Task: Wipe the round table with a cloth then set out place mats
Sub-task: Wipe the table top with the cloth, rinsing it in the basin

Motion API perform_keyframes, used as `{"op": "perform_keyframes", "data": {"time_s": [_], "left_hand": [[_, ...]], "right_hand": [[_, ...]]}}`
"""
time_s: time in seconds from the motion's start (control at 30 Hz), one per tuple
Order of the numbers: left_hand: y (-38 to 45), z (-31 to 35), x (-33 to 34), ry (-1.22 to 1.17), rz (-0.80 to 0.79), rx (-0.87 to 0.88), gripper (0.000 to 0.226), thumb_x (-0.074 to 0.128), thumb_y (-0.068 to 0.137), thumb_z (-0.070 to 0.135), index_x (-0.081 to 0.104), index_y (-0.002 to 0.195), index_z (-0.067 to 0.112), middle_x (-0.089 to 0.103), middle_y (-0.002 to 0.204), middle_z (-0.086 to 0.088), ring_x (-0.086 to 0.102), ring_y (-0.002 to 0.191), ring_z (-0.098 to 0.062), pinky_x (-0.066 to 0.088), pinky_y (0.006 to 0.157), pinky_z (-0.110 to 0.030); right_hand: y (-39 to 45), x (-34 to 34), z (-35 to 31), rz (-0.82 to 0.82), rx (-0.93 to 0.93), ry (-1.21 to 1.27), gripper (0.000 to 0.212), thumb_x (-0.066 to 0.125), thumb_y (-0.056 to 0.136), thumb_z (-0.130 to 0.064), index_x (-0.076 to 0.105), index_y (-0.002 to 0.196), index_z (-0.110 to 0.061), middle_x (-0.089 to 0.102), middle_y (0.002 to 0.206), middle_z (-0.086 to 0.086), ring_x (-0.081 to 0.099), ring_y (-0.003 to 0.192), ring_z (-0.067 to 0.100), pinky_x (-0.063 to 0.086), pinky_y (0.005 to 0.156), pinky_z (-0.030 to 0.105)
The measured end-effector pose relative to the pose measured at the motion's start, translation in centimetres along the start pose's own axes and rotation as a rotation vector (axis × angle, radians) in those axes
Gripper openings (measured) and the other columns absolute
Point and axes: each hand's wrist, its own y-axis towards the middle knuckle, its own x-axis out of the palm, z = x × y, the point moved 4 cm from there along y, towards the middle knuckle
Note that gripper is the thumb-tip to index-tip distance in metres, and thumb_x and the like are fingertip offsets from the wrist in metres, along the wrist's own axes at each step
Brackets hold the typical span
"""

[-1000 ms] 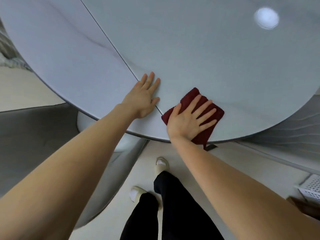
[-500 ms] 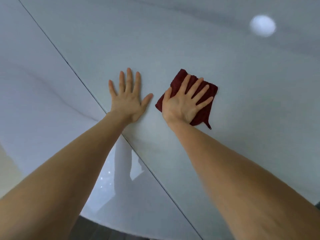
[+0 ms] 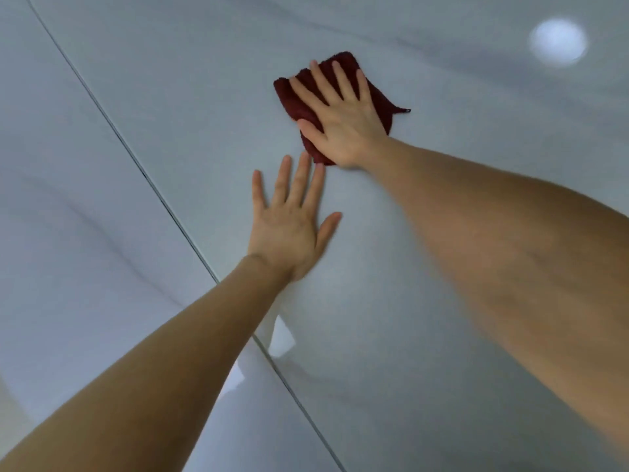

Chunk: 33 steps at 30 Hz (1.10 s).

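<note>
Right hand (image 3: 343, 120) presses flat on cloth (image 3: 299, 100).

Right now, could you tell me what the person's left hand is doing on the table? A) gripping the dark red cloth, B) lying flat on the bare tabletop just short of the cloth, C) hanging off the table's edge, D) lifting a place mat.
B: the left hand lies palm down with straight fingers on the bare table, while the right hand presses the dark red cloth flat farther out.
</note>
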Motion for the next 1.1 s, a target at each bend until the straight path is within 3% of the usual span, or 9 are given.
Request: {"op": "perform_keyframes", "data": {"time_s": [0.3,0.43,0.6,0.77,0.83,0.97,1.1], "left_hand": [[0.3,0.1,0.4,-0.017,0.017,0.051,0.072,-0.006,0.093,0.057,-0.008,0.154,0.018,-0.012,0.161,-0.006,-0.014,0.147,-0.026,-0.009,0.118,-0.051],[-3.3,-1.1,0.8,-0.036,0.012,0.138,0.065,-0.006,0.093,0.054,-0.004,0.153,0.028,-0.012,0.161,-0.004,-0.014,0.147,-0.024,-0.011,0.118,-0.046],[-8.9,-2.4,1.3,0.029,-0.031,0.296,0.057,-0.003,0.096,0.051,0.0,0.151,0.04,-0.009,0.16,-0.014,-0.009,0.147,-0.033,-0.007,0.116,-0.057],[-15.9,-1.6,1.7,-0.057,-0.127,0.533,0.068,0.005,0.094,0.049,0.023,0.149,0.014,0.007,0.16,-0.015,-0.001,0.148,-0.035,-0.003,0.116,-0.06],[-17.6,-2.5,1.9,-0.061,-0.161,0.47,0.074,0.002,0.091,0.053,0.016,0.151,0.01,0.001,0.162,-0.006,-0.007,0.148,-0.03,-0.006,0.116,-0.058],[-21.5,-6.0,2.2,0.037,-0.202,0.247,0.071,0.008,0.092,0.066,-0.017,0.15,0.033,-0.026,0.157,0.003,-0.023,0.145,-0.029,-0.011,0.112,-0.063],[-22.3,-6.0,1.8,0.011,-0.325,0.223,0.073,0.014,0.092,0.068,-0.021,0.148,0.038,-0.031,0.155,0.005,-0.027,0.143,-0.031,-0.01,0.109,-0.068]], "right_hand": [[-2.5,0.4,-0.7,0.017,-0.035,0.025,0.054,0.022,0.102,-0.046,0.007,0.154,-0.036,0.003,0.163,-0.001,0.0,0.149,0.029,-0.001,0.119,0.052],[-6.0,0.6,-2.0,0.013,-0.031,0.027,0.055,0.023,0.102,-0.046,0.009,0.154,-0.035,0.004,0.163,-0.001,0.002,0.149,0.029,0.001,0.119,0.052],[-13.7,0.8,-5.7,0.005,-0.034,0.003,0.057,0.019,0.099,-0.049,0.016,0.154,-0.034,0.013,0.162,0.002,0.011,0.148,0.032,0.008,0.119,0.053],[-23.0,1.3,-10.1,-0.016,0.036,-0.001,0.056,0.024,0.1,-0.05,0.02,0.153,-0.033,0.017,0.161,0.003,0.015,0.148,0.032,0.012,0.118,0.053],[-26.1,1.8,-11.4,-0.044,0.047,0.008,0.056,0.025,0.1,-0.05,0.019,0.154,-0.033,0.015,0.162,0.003,0.013,0.148,0.031,0.012,0.118,0.053],[-34.4,1.7,-14.6,-0.025,0.151,0.008,0.056,0.023,0.101,-0.049,0.015,0.154,-0.033,0.011,0.162,0.002,0.008,0.149,0.03,0.008,0.119,0.052],[-42.4,2.6,-18.3,0.022,0.528,0.023,0.056,0.024,0.101,-0.046,0.018,0.154,-0.03,0.016,0.161,0.005,0.015,0.147,0.033,0.009,0.118,0.053]]}}
